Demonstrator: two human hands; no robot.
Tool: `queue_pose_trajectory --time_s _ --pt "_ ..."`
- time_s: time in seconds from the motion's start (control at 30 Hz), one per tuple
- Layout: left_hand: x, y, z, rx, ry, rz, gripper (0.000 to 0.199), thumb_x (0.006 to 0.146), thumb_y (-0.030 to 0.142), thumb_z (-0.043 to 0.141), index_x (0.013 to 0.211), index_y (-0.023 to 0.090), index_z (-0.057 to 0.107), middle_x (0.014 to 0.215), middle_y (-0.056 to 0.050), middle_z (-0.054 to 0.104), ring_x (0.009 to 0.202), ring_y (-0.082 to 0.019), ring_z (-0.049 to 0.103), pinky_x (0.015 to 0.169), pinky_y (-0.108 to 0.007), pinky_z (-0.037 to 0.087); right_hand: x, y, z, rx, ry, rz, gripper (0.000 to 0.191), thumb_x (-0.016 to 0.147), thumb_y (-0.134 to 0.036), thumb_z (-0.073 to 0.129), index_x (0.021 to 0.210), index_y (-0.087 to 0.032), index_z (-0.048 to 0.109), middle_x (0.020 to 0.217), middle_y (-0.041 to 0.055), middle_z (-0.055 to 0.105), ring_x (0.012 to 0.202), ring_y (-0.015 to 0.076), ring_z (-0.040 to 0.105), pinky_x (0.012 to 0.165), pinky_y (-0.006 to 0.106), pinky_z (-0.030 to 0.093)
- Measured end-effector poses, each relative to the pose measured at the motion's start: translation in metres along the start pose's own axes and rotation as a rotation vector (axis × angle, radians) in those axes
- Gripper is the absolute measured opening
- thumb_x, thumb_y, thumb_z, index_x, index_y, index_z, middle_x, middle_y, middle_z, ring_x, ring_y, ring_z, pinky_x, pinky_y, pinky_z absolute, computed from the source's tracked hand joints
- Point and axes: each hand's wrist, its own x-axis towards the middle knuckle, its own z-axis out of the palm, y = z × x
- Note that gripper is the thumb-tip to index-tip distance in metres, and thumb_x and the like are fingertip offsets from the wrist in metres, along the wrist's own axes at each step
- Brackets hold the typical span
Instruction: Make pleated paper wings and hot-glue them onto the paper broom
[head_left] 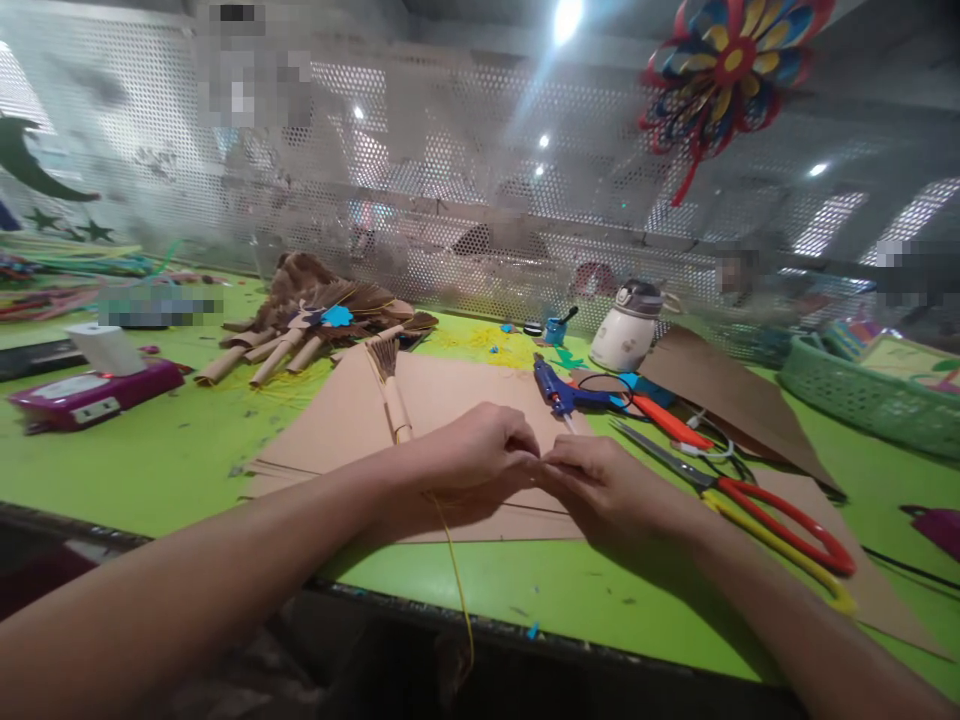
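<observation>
My left hand [484, 450] and my right hand [600, 480] meet fingertip to fingertip above a stack of brown paper sheets [465, 385]. Both are closed in a pinch, and whatever lies between the fingers is too small or hidden to make out. Beyond my left wrist lies a rolled brown paper tube [397, 405] with a fringed end, its near part covered by my arm. A thin yellow string [459, 580] runs from under my left forearm over the table's front edge. Close to my right hand are a blue glue gun [559, 390] and large scissors [705, 480] with red and yellow handles.
A pile of brown paper rolls [300, 320] lies at the back left, near a purple power strip [97, 390]. A white bottle [624, 330], a small blue paint pot [555, 331] and a green basket [870, 400] stand farther back. Perforated metal screening [435, 180] rises behind the green table [187, 450].
</observation>
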Motion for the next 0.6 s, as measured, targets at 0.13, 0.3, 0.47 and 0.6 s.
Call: queue_pose_trajectory --time_s 0.13,0.3,0.47,0.6 --pt "-0.001 -0.007 0.000 0.064 -0.009 -0.056 0.023 0.079 0.029 0.050 0.083 0.016 0.069 0.076 -0.003 0.067 0.065 -0.013 0.054 0.058 -0.023 0.036 0.003 0.005 0.005 -0.038 0.044 -0.028 0.025 0.090 -0.027 0.045 0.083 -0.016 0.066 0.078 0.0049 0.060 0.071 0.0141 0.054 0.065 0.027 0.041" --pt "0.000 -0.016 -0.001 0.097 -0.022 -0.131 0.021 0.075 0.026 0.051 0.079 0.018 0.070 0.074 -0.003 0.066 0.067 -0.014 0.055 0.059 -0.023 0.037 0.004 0.014 0.006 -0.016 0.095 -0.010 0.013 0.083 -0.018 0.055 0.080 -0.016 0.067 0.077 0.0044 0.061 0.072 0.0143 0.056 0.066 0.027 0.043" --pt "0.003 -0.014 -0.001 0.154 -0.047 -0.115 0.020 0.075 0.022 0.051 0.079 0.017 0.070 0.073 -0.003 0.064 0.069 -0.014 0.054 0.060 -0.024 0.037 0.004 0.018 0.009 0.016 0.116 -0.003 0.011 0.082 -0.016 0.056 0.081 -0.017 0.067 0.077 0.0040 0.061 0.072 0.0146 0.057 0.067 0.027 0.044" --pt "0.005 -0.009 0.001 0.173 -0.075 -0.067 0.019 0.079 0.025 0.053 0.087 0.018 0.069 0.078 -0.003 0.063 0.072 -0.014 0.053 0.064 -0.023 0.038 0.006 0.018 0.011 0.026 0.113 -0.007 0.010 0.082 -0.015 0.056 0.080 -0.017 0.066 0.077 0.0042 0.062 0.072 0.0146 0.056 0.067 0.027 0.044"
